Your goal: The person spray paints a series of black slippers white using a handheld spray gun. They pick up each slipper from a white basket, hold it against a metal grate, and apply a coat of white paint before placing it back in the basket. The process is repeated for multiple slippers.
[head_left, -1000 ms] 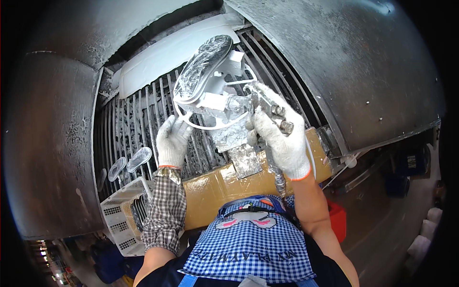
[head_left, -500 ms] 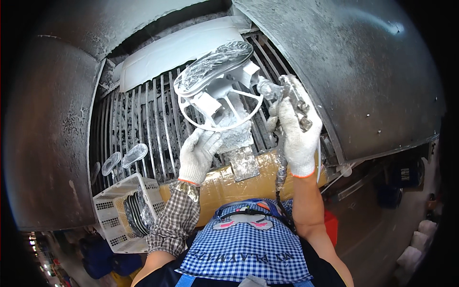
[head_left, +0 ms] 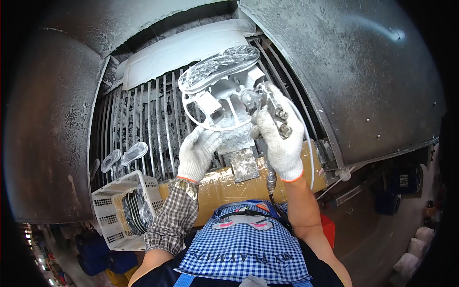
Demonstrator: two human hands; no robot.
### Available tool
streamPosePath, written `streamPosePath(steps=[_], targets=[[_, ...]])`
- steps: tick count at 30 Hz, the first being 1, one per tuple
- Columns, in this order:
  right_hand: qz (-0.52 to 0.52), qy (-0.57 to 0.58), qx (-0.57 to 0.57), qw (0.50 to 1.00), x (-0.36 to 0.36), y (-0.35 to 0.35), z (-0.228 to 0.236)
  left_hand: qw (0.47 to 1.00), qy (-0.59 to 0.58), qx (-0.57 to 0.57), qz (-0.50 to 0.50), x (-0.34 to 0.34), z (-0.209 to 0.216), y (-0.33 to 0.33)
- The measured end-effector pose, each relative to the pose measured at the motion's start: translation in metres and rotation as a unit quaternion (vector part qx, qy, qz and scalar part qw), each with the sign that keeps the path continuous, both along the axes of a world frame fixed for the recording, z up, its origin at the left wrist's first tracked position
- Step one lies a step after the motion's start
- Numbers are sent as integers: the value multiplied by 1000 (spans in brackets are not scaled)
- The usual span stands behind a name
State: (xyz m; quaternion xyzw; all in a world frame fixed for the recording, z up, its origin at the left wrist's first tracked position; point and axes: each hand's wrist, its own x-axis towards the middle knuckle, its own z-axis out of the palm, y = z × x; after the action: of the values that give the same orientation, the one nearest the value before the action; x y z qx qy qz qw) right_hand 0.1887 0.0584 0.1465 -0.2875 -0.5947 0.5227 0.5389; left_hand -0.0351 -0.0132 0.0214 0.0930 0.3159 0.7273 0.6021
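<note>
My gloved left hand [head_left: 195, 154] closes its fingertips on the near left rim of a white spoked wheel [head_left: 231, 128]. On the wheel's white blocks rests a shoe-sole-shaped piece [head_left: 220, 68], its top covered in clear wrinkled film. A grimy metal spray gun [head_left: 249, 98] is gripped in my gloved right hand [head_left: 285, 149]. The gun's nozzle end points left, in front of the wheel's right side and below the sole. Part of the gun's body is hidden by the glove. A powder-crusted block [head_left: 236, 140] stands under the wheel.
Dusty slats [head_left: 143, 110] run beneath, between dark metal side walls [head_left: 382, 81]. A white sheet [head_left: 186, 50] lies at the back. Small sole-shaped pads on stems [head_left: 134, 153] stand at left, near a white plastic basket [head_left: 109, 210] holding dark pieces. A pale hose [head_left: 310, 158] hangs at right.
My right hand has moved left with the spray gun, bringing its nozzle in front of the wheel. The sole and wheel have turned slightly. My left hand stays at the rim.
</note>
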Motion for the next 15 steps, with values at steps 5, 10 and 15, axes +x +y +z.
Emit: streamPosePath(steps=[5, 10, 15], targets=[[15, 25, -16, 999, 3, 0, -1, 1000, -5, -9, 24, -5, -2, -1], [-4, 69, -60, 996, 12, 3, 3, 999, -10, -7, 39, -10, 3, 0], [-17, 79, -52, 995, 27, 6, 5, 999, 8, -12, 33, -26, -8, 1]])
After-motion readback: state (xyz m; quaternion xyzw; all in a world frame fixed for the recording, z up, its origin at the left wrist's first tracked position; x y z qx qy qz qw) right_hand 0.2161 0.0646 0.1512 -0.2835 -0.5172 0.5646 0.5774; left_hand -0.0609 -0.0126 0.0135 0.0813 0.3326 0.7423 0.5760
